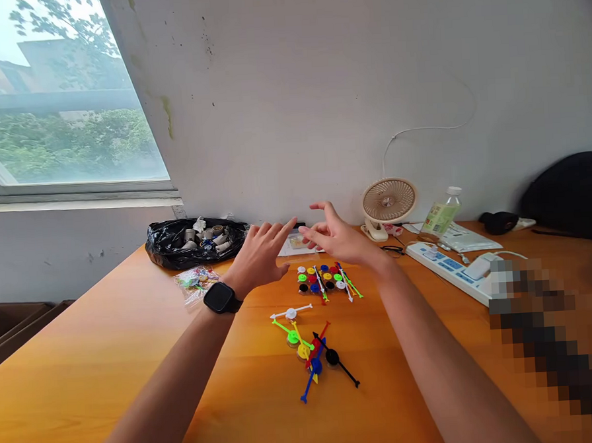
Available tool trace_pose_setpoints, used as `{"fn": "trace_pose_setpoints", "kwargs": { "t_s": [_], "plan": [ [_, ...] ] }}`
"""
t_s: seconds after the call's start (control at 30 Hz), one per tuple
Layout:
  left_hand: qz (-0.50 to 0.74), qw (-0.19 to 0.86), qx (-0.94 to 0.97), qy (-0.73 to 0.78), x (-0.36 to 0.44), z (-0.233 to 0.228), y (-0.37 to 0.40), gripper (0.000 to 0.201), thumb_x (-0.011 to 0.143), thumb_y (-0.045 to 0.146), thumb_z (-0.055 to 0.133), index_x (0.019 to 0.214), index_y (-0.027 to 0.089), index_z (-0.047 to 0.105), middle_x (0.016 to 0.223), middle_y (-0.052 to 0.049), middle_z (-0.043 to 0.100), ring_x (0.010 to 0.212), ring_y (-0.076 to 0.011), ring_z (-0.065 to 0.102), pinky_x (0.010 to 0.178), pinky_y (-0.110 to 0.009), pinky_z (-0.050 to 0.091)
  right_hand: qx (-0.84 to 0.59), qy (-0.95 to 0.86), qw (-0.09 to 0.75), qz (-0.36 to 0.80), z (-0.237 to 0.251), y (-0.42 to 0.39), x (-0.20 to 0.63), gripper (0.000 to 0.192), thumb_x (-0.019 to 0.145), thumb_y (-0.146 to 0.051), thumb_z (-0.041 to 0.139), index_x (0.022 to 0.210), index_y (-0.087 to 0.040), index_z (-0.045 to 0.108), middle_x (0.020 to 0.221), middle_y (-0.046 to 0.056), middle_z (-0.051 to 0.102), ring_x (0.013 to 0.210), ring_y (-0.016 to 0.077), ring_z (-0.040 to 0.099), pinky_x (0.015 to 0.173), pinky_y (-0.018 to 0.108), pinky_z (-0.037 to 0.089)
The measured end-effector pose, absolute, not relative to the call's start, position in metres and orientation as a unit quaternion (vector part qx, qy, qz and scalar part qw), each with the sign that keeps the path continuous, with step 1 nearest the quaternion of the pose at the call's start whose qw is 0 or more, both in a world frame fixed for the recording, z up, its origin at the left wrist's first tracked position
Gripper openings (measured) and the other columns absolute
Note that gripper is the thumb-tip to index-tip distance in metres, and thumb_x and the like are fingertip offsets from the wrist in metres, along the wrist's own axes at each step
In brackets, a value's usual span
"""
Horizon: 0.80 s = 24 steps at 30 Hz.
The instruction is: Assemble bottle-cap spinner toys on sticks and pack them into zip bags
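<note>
Both my arms reach out over an orange wooden table [85,371]. My left hand [261,256], with a black smartwatch on the wrist, hovers flat with fingers spread and holds nothing. My right hand [334,239] is raised beside it, fingers apart and empty, fingertips close to those of the left. Below the hands lies a group of small coloured discs and thin sticks [326,281]. Nearer to me sits a loose pile of coloured spinner-like pieces [310,349], each a disc on a stick.
A black plastic bag [195,243] with small rolls sits at the back left, a clear packet of coloured bits [196,279] before it. At the back right are a small beige fan [388,203], a plastic bottle [442,212], a white power strip [450,266] and a black bag [570,194].
</note>
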<state>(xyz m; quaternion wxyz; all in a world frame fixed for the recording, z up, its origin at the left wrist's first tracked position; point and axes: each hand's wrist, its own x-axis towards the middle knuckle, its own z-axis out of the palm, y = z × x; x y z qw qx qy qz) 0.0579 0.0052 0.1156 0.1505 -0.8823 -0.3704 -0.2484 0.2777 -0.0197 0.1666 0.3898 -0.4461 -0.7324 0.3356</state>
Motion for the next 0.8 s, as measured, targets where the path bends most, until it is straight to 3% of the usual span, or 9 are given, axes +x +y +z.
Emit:
{"fn": "trace_pose_setpoints", "kwargs": {
  "t_s": [0.1,0.2,0.3,0.4,0.5,0.63,0.8],
  "plan": [
    [-0.197,0.203,-0.869,-0.406,0.059,0.103,0.013,0.098,0.081,0.033,0.072,0.165,0.019,0.022,0.131,-0.017,0.061,0.113,-0.0364,0.052,0.097,-0.049,0.037,-0.497,-0.764,0.38,0.155,0.164,-0.018,0.281,0.041,0.095,-0.044,0.063,0.126,-0.021,0.049,0.082,0.001,0.07,0.071,0.0178,0.062,0.063,0.027,0.047],
    [-0.125,0.262,-0.872,-0.393,0.064,0.102,0.02,0.096,0.082,0.028,0.07,0.164,0.014,0.023,0.132,-0.019,0.061,0.116,-0.0378,0.051,0.1,-0.05,0.035,-0.474,-0.834,0.222,0.171,0.162,-0.019,0.28,0.015,0.095,-0.035,0.059,0.096,-0.02,0.061,0.08,0.001,0.069,0.069,0.0158,0.06,0.06,0.026,0.043],
    [-0.066,0.307,-0.891,-0.329,0.065,0.113,0.023,0.095,0.083,0.023,0.068,0.166,0.017,0.02,0.135,-0.019,0.059,0.121,-0.0383,0.05,0.105,-0.052,0.032,-0.448,-0.86,-0.017,0.242,0.156,-0.021,0.273,0.009,0.086,-0.028,0.067,0.088,-0.019,0.068,0.084,0.003,0.073,0.072,0.0168,0.065,0.06,0.025,0.043],
    [-0.046,0.332,-0.894,-0.299,0.063,0.125,0.023,0.094,0.084,0.019,0.067,0.166,0.017,0.02,0.135,-0.019,0.059,0.121,-0.0383,0.05,0.106,-0.053,0.032,-0.467,-0.84,-0.142,0.236,0.143,-0.024,0.256,0.021,0.078,-0.025,0.075,0.098,-0.02,0.072,0.094,0.006,0.077,0.078,0.0208,0.069,0.059,0.026,0.043],
    [-0.031,0.343,-0.9,-0.269,0.06,0.126,0.022,0.091,0.083,0.015,0.065,0.165,0.019,0.025,0.134,-0.019,0.06,0.12,-0.0375,0.051,0.106,-0.052,0.032,-0.489,-0.833,-0.172,0.195,0.129,-0.026,0.238,0.026,0.074,-0.022,0.077,0.1,-0.02,0.074,0.106,0.009,0.078,0.086,0.0249,0.072,0.058,0.027,0.043],
    [-0.042,0.326,-0.91,-0.254,0.058,0.121,0.02,0.094,0.081,0.014,0.066,0.165,0.023,0.024,0.136,-0.017,0.06,0.123,-0.0378,0.051,0.109,-0.054,0.031,-0.48,-0.834,-0.205,0.176,0.115,-0.025,0.226,0.022,0.071,-0.015,0.076,0.092,-0.02,0.076,0.104,0.011,0.079,0.086,0.0266,0.073,0.058,0.028,0.045],
    [-0.168,0.242,-0.897,-0.33,0.052,0.12,0.016,0.096,0.082,0.019,0.07,0.165,0.025,0.023,0.14,-0.016,0.059,0.124,-0.0383,0.052,0.109,-0.054,0.031,-0.46,-0.843,-0.13,0.246,0.127,-0.017,0.244,0.009,0.078,-0.023,0.075,0.085,-0.018,0.075,0.088,0.007,0.077,0.073,0.0204,0.068,0.057,0.026,0.042]
  ]
}}
